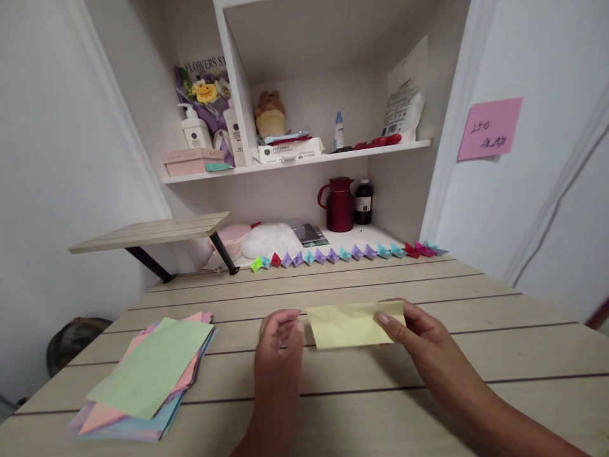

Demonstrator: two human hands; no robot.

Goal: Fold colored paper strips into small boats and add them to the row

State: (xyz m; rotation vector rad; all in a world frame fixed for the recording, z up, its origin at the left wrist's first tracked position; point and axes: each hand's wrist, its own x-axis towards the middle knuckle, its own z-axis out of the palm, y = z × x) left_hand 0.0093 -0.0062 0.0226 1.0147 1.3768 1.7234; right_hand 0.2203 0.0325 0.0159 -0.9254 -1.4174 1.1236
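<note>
A yellow sheet of paper [349,325], a long strip that looks folded, is held above the tabletop. My right hand [428,339] grips its right end, thumb on the front and fingers behind. Just beside the paper's left edge is my left hand [280,339], its fingers loosely curled and the thumb apart from them, with nothing visible in it. To the left lies a stack of coloured paper [152,374] with a light green sheet on top. Along the back of the table runs a row of small folded paper boats [333,256] in several colours.
A small raised wooden shelf [157,230] on black legs stands at the back left. Behind the row are a dark red jug [339,204], a dark bottle [364,202] and a white plastic bag [272,241]. A pink note [491,129] sticks to the right wall.
</note>
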